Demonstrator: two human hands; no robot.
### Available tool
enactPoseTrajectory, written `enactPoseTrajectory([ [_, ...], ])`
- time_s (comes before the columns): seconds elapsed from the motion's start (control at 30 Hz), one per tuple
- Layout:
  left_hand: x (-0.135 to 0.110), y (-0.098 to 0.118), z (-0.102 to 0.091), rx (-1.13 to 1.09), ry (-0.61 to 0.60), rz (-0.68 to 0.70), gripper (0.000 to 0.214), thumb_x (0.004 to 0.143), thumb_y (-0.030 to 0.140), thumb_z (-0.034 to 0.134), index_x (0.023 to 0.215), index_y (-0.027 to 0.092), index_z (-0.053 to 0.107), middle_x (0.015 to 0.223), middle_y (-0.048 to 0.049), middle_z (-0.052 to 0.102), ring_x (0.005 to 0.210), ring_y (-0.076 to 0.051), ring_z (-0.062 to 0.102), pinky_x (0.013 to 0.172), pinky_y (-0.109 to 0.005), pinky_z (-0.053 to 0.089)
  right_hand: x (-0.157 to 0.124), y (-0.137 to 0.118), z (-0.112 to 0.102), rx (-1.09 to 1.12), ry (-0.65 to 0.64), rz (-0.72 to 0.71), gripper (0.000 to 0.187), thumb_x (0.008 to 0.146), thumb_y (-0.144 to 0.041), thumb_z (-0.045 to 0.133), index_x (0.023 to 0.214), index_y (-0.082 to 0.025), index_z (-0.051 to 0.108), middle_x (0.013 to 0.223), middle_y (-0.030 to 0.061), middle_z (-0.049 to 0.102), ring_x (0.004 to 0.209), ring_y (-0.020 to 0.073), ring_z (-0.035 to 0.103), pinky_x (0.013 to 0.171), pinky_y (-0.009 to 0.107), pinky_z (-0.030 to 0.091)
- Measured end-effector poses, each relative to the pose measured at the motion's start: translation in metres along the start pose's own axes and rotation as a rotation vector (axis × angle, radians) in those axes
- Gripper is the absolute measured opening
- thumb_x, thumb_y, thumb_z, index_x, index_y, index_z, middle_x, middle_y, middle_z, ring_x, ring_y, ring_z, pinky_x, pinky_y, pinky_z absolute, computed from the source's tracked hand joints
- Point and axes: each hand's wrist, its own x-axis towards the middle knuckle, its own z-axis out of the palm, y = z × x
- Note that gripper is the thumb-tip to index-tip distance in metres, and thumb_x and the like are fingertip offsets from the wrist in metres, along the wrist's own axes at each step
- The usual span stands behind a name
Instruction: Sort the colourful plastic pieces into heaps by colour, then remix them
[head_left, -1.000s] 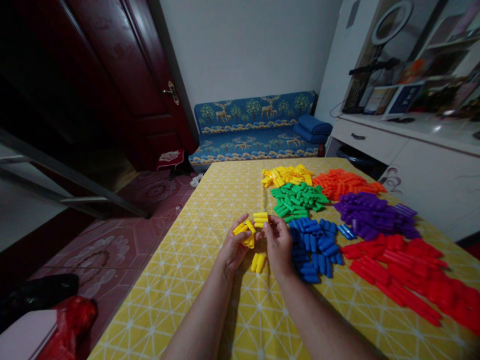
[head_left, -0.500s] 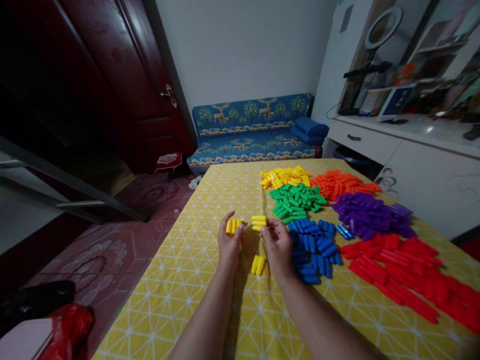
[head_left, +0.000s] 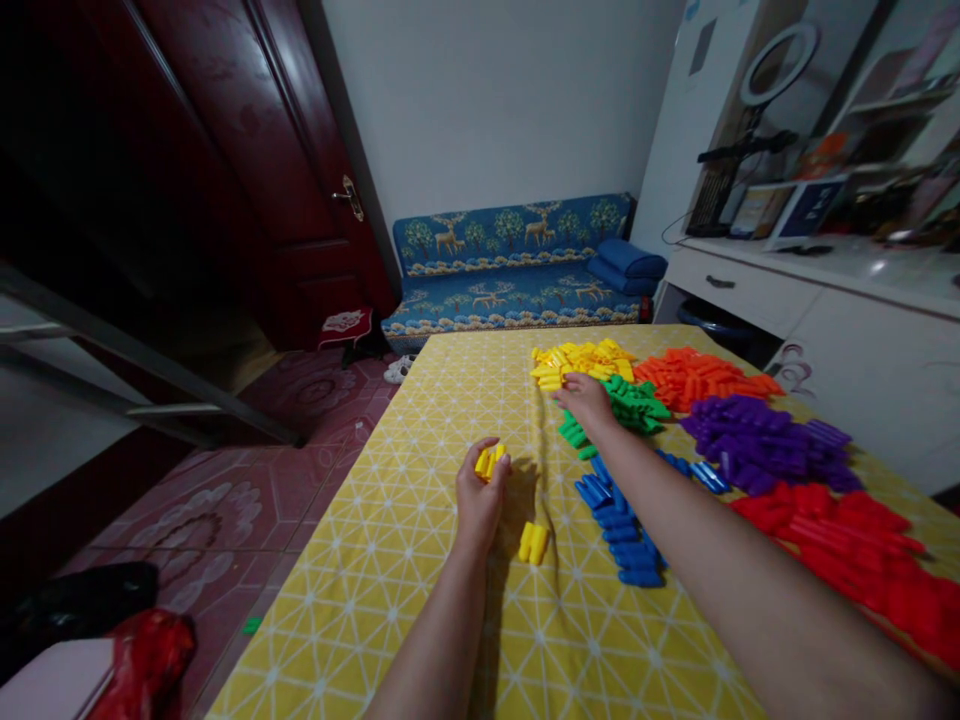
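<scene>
My left hand (head_left: 480, 492) is closed around a small bundle of joined yellow pieces (head_left: 489, 462), held just above the yellow tablecloth (head_left: 420, 560). My right hand (head_left: 585, 398) is stretched far forward, palm down, at the near edge of the yellow pile (head_left: 581, 360) and over the green pile (head_left: 630, 405); its fingertips are curled down and hidden, so I cannot see whether it holds anything. Two joined yellow pieces (head_left: 533, 542) lie on the cloth beside my left wrist.
Sorted piles lie on the right half of the table: orange (head_left: 697, 372), purple (head_left: 765, 445), blue (head_left: 622, 520) and red (head_left: 847, 545). A blue sofa (head_left: 517, 270) stands beyond the table, a dark door (head_left: 300, 200) to the left, a white cabinet (head_left: 825, 300) to the right.
My right hand has left the spot next to my left hand and reached forward to the yellow pile. The yellow piece it held is no longer visible. My left hand keeps its bundle.
</scene>
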Motion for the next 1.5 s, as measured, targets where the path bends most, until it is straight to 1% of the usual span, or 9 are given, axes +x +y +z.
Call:
enactPoseTrajectory([
  [0.13,0.000,0.001,0.001,0.009,-0.016,-0.005,0.038,0.077,0.042,0.069,0.107,0.019,0.064,0.066,0.0017,0.060,0.056,-0.011,0.054,0.056,-0.022,0.044,-0.021,-0.001,0.008,0.017,-0.010,-0.083,0.037,0.062,-0.024,0.069,0.098,-0.016,0.068,0.098,0.0085,0.071,0.082,0.0209,0.067,0.069,0.034,0.054],
  [0.27,0.002,0.000,-0.001,-0.047,0.001,-0.003,0.040,0.076,0.044,0.071,0.106,0.019,0.064,0.068,0.0018,0.061,0.056,-0.010,0.054,0.055,-0.021,0.042,-0.098,0.009,0.009,-0.043,-0.204,-0.129,0.024,0.063,-0.026,0.069,0.086,-0.020,0.072,0.088,0.0061,0.072,0.078,0.0225,0.068,0.073,0.039,0.054],
  [0.4,0.002,0.002,-0.003,-0.135,0.084,-0.042,0.046,0.074,0.047,0.071,0.108,0.017,0.061,0.065,0.0025,0.061,0.050,-0.009,0.051,0.050,-0.020,0.039,-0.179,0.008,-0.011,-0.539,-0.393,-0.370,0.034,0.059,-0.026,0.080,0.092,-0.025,0.075,0.110,0.0103,0.066,0.104,0.0307,0.060,0.092,0.045,0.047],
  [0.53,0.002,0.002,-0.003,-0.169,0.111,-0.047,0.050,0.075,0.049,0.070,0.110,0.017,0.059,0.063,0.0033,0.060,0.048,-0.008,0.048,0.047,-0.018,0.038,-0.219,-0.007,-0.026,-0.898,-0.528,-0.404,0.031,0.070,-0.022,0.075,0.100,-0.028,0.072,0.109,0.0076,0.063,0.101,0.0262,0.059,0.085,0.036,0.046],
  [0.67,0.002,0.002,-0.003,-0.155,0.090,-0.049,0.051,0.074,0.049,0.070,0.111,0.016,0.059,0.064,0.0026,0.061,0.049,-0.008,0.049,0.048,-0.018,0.038,-0.201,-0.014,-0.016,-0.950,-0.539,-0.321,0.019,0.084,-0.014,0.057,0.095,-0.023,0.069,0.102,0.0060,0.064,0.091,0.0197,0.063,0.077,0.029,0.045],
  [0.8,0.000,0.003,-0.004,-0.133,0.061,-0.043,0.048,0.073,0.047,0.072,0.109,0.017,0.061,0.065,0.0025,0.061,0.055,-0.010,0.055,0.054,-0.020,0.042,-0.167,0.000,0.007,-0.671,-0.281,-0.214,0.026,0.089,-0.019,0.048,0.112,-0.016,0.061,0.105,0.0109,0.067,0.096,0.0217,0.065,0.083,0.030,0.047],
  [0.93,-0.005,0.005,-0.002,-0.037,-0.146,0.036,0.035,0.074,0.042,0.073,0.098,0.018,0.068,0.079,-0.0023,0.068,0.070,-0.014,0.063,0.067,-0.024,0.048,-0.159,0.020,0.021,-0.311,-0.052,-0.063,0.034,0.084,-0.021,0.048,0.116,-0.017,0.057,0.106,0.0099,0.070,0.095,0.0217,0.066,0.084,0.032,0.050],
  [1.1,-0.007,0.007,-0.001,0.021,-0.251,0.108,0.027,0.079,0.039,0.069,0.094,0.017,0.072,0.095,-0.0072,0.072,0.089,-0.021,0.065,0.084,-0.031,0.049,-0.165,0.022,0.020,-0.013,-0.121,-0.141,0.025,0.092,-0.039,0.043,0.099,-0.023,0.062,0.097,0.0033,0.071,0.095,0.0190,0.066,0.083,0.028,0.051],
  [1.5,-0.005,0.004,-0.003,0.068,-0.265,0.064,0.033,0.080,0.044,0.067,0.098,0.016,0.072,0.099,-0.0081,0.071,0.092,-0.021,0.066,0.082,-0.029,0.050,-0.163,0.016,0.017,0.080,-0.118,-0.100,0.028,0.082,-0.049,0.062,0.085,-0.021,0.061,0.077,-0.0008,0.063,0.074,0.0161,0.060,0.066,0.025,0.047],
])
